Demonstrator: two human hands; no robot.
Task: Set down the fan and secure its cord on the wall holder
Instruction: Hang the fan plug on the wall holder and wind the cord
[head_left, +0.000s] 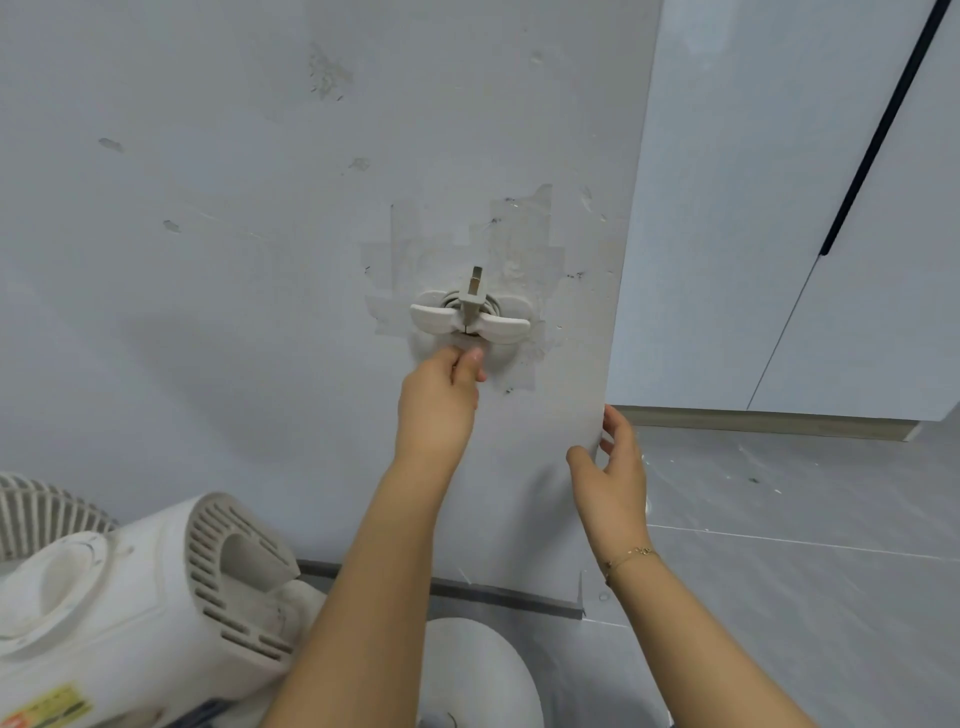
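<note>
White fan (130, 613) cropped, holder (470, 319) taped

Bare wall (208, 260) lies open around the holder (470, 325); the fan (140, 597) crowds my lower left, floor (805, 519) free rightward.

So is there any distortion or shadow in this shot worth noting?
Head view: wide-angle bending curves the wall corner and cupboard edges; light is soft and even, with a faint shadow left of the white plastic wall holder; the white fan sits slightly soft at the frame edge.
</note>
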